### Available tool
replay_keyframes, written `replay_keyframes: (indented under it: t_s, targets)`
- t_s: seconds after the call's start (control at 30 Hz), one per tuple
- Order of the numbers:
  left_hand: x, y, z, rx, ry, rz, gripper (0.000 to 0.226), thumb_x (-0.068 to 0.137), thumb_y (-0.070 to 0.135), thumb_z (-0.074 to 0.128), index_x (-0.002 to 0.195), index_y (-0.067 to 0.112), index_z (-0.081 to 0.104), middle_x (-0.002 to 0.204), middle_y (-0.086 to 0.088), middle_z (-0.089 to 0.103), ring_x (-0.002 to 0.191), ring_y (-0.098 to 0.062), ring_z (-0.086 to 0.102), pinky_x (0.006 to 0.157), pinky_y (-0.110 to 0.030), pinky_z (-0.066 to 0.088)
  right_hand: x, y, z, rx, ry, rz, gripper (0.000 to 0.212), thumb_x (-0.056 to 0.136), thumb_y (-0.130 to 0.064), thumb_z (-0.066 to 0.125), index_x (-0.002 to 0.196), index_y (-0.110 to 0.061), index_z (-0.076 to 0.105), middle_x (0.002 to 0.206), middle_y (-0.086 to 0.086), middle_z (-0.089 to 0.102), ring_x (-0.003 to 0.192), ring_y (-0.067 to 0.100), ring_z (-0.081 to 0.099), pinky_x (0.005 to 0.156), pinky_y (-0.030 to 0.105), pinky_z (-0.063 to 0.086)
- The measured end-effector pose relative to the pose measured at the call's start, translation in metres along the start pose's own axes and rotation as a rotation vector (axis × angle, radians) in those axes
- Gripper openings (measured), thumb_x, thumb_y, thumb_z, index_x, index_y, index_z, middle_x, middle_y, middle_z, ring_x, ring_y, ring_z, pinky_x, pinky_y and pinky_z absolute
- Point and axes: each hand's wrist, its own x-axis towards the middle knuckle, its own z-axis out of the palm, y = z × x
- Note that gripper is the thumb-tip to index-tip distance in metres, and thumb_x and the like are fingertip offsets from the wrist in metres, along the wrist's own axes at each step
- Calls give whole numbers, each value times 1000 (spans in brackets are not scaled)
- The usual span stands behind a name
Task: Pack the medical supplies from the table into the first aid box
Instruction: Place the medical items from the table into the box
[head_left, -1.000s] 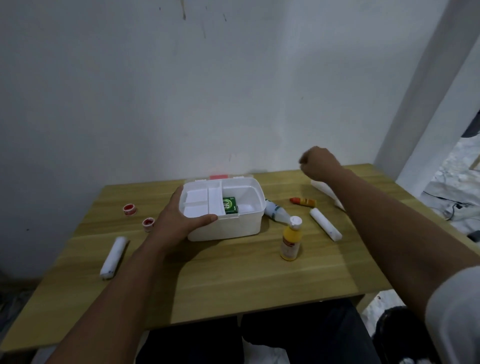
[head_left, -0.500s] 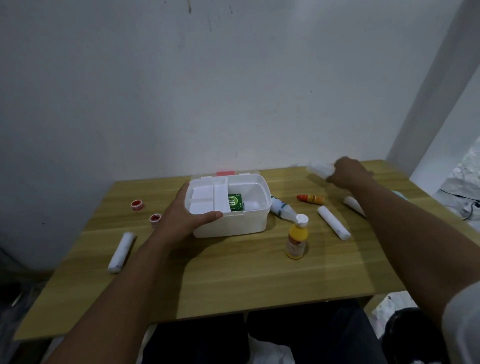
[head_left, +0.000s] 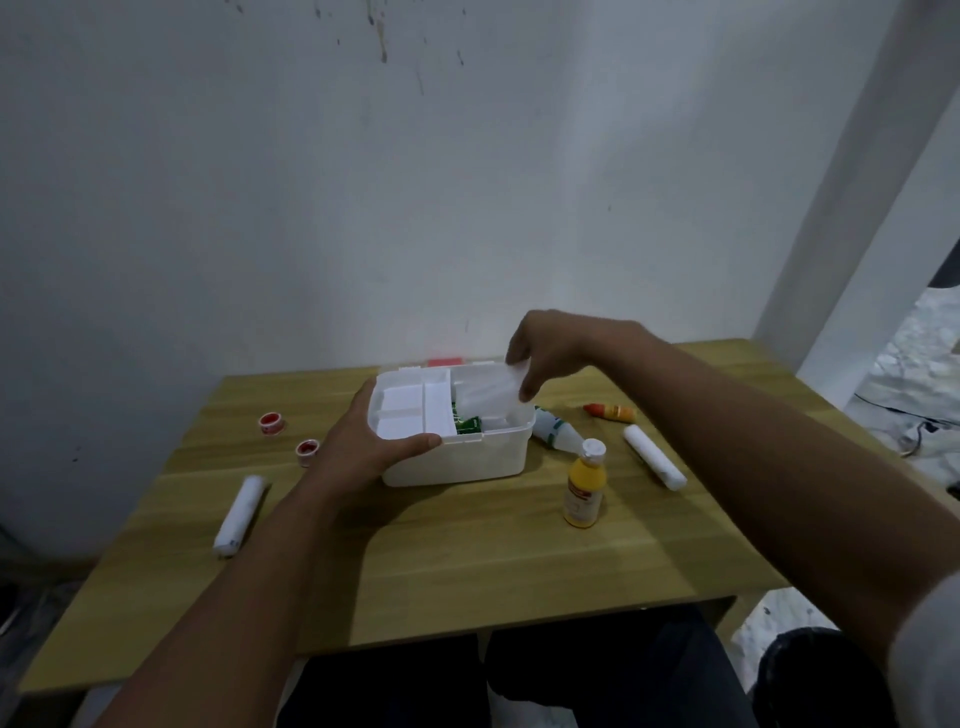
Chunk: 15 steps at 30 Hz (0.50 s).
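First aid box, white and open-topped, sits at the middle of the wooden table, toward the far edge near the wall. A divided white tray fills its 9 o'clock half; a green packet lies in the open compartment at its 3 o'clock half. The left hand grips the box's 9 o'clock corner, thumb laid along the near rim, fingers wrapped round the side. The right hand hovers over the box's 1 o'clock corner, pinching a translucent white packet that hangs down into the open compartment.

Just beside the box at 3 o'clock lies a white bottle on its side, touching or nearly touching the wall. Near it at 5 o'clock stands a yellow bottle with a white cap, upright. Farther out at 3 o'clock lies a white gauze roll, and beyond it at 2 o'clock an orange tube. At 9 o'clock of the box sit two small red-centred tape rolls, and at 8 o'clock another white roll lies well apart.
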Motion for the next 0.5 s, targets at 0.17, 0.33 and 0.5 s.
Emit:
replay_keyframes:
  t_s: [0.17, 0.33, 0.5]
  targets:
    - [2, -1, 2, 18, 6, -4, 98, 67, 49, 89, 148, 39, 33, 130, 18, 46, 118, -11, 47, 71, -19, 44, 14, -20, 31, -1, 21, -45, 66, 76, -28, 91, 136, -12, 67, 137, 6, 67, 125, 26, 61, 104, 38, 51]
    - [4, -4, 2, 44, 10, -16, 103, 64, 54, 89, 149, 40, 31, 132, 19, 44, 121, -12, 46, 75, -21, 46, 30, -38, 56, 39, 40, -98, 60, 74, -30, 92, 128, -15, 71, 127, 3, 70, 114, 22, 64, 98, 38, 55]
    - [4, -4, 2, 49, 14, -9, 111, 56, 61, 85, 150, 39, 31, 133, 18, 44, 121, -12, 45, 74, -21, 45, 40, -44, 71, 110, 99, -104, 58, 71, -29, 93, 125, -15, 75, 122, 1, 74, 110, 22, 67, 93, 38, 57]
